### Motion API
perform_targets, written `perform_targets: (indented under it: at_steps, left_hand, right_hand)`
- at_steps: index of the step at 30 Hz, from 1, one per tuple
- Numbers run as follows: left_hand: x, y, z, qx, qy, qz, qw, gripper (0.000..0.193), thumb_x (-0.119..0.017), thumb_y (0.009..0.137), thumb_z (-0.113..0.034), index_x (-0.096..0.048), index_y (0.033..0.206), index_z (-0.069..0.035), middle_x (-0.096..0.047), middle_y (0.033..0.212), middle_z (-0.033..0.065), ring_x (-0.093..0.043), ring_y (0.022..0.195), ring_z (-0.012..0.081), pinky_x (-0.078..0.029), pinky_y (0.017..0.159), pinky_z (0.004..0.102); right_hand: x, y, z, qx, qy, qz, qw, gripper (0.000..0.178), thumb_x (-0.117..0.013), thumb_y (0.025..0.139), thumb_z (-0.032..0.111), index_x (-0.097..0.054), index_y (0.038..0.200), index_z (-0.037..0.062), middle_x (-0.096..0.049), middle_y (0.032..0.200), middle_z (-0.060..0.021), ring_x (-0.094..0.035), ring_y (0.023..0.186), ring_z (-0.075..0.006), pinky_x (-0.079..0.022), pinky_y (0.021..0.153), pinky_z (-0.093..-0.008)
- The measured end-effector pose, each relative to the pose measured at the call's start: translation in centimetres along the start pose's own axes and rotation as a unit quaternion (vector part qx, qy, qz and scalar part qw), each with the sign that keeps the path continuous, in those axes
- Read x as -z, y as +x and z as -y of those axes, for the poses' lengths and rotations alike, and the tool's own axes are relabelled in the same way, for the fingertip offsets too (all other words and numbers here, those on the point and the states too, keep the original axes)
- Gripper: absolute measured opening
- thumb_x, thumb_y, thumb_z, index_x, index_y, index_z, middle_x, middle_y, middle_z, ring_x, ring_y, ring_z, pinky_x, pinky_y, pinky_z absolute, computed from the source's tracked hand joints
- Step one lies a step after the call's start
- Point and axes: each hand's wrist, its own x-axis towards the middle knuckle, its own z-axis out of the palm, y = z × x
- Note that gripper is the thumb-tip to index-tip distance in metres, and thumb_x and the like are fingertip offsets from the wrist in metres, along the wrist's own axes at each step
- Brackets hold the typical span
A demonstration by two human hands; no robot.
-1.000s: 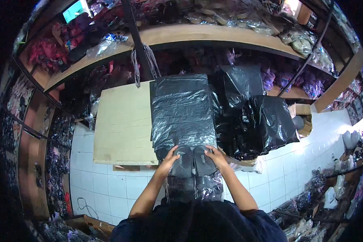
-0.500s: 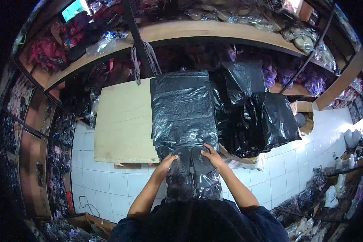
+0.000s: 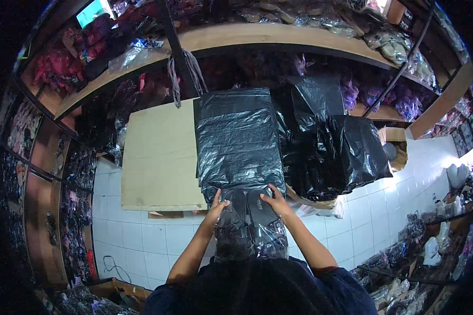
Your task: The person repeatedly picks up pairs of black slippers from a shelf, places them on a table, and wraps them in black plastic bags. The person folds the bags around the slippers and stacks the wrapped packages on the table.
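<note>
A pair of black sandals [image 3: 258,207] lies side by side, soles up or insoles up, I cannot tell which, in a clear plastic bag [image 3: 273,236] close to my body. My left hand [image 3: 214,211] grips the left edge of the bagged pair, thumb on top and index finger stretched forward. From the right side my right hand [image 3: 277,203] holds the other edge, its thumb resting on the right sandal. The remaining fingers are mostly hidden beneath. Just beyond the pair, partly under it, spreads a stack of black plastic bags [image 3: 239,139].
Left of the stack is a beige cardboard sheet [image 3: 160,157]. More black plastic [image 3: 365,152] bulges at the right, beside an opened cardboard box [image 3: 399,152]. Wooden shelves [image 3: 257,35] packed with bagged footwear surround a white tiled floor [image 3: 134,233].
My left index finger has straightened forward along the bag's edge. Both hands keep hold of the bagged sandals, and the view has shifted slightly.
</note>
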Motion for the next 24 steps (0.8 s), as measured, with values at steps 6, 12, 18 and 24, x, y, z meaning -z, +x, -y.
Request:
perform_targets:
  at_steps: [6, 12, 18, 24]
  left_hand:
    - [-0.6, -1.7, -1.1, 0.046, -0.005, 0.010, 0.999, 0.040, -0.052, 0.078, -0.019, -0.043, 0.114, -0.005, -0.054, 0.088, 0.0045, -0.053, 0.074, 0.0127, -0.043, 0.063, 0.0244]
    - [-1.0, -1.7, -0.5, 0.163, 0.031, -0.012, 0.986, 0.025, -0.055, 0.077, -0.026, -0.057, 0.090, -0.005, -0.058, 0.078, 0.0020, -0.054, 0.068, 0.0108, -0.042, 0.061, 0.0232]
    - [-1.4, -1.3, -0.1, 0.153, -0.015, 0.082, 0.985, 0.025, -0.055, 0.077, -0.028, -0.060, 0.083, -0.005, -0.060, 0.076, 0.0025, -0.056, 0.067, 0.0132, -0.042, 0.061, 0.0240]
    - [-2.0, -1.6, 0.4, 0.222, -0.054, 0.064, 0.971, 0.029, -0.053, 0.077, -0.031, -0.058, 0.091, -0.006, -0.059, 0.084, 0.0041, -0.055, 0.076, 0.0135, -0.042, 0.067, 0.0245]
  right_hand:
    - [-0.3, -0.6, -0.6, -0.005, 0.007, -0.015, 1.000, 0.050, -0.065, 0.071, 0.032, -0.048, 0.106, -0.0001, -0.054, 0.097, -0.0117, -0.051, 0.088, -0.0174, -0.041, 0.075, -0.0268]
    - [1.3, -2.2, -0.5, -0.112, 0.032, 0.003, 0.993, 0.055, -0.066, 0.069, 0.036, -0.050, 0.104, -0.0021, -0.056, 0.087, -0.0079, -0.052, 0.082, -0.0140, -0.041, 0.073, -0.0251]
    - [1.9, -1.8, -2.2, 0.009, 0.061, -0.056, 0.996, 0.069, -0.066, 0.070, 0.033, -0.035, 0.120, -0.0032, -0.047, 0.110, -0.0145, -0.046, 0.098, -0.0188, -0.037, 0.082, -0.0258]
    - [2.5, -1.9, -1.7, -0.071, 0.064, -0.043, 0.995, 0.055, -0.067, 0.069, 0.033, -0.047, 0.106, -0.0022, -0.056, 0.091, -0.0086, -0.053, 0.080, -0.0152, -0.042, 0.071, -0.0250]
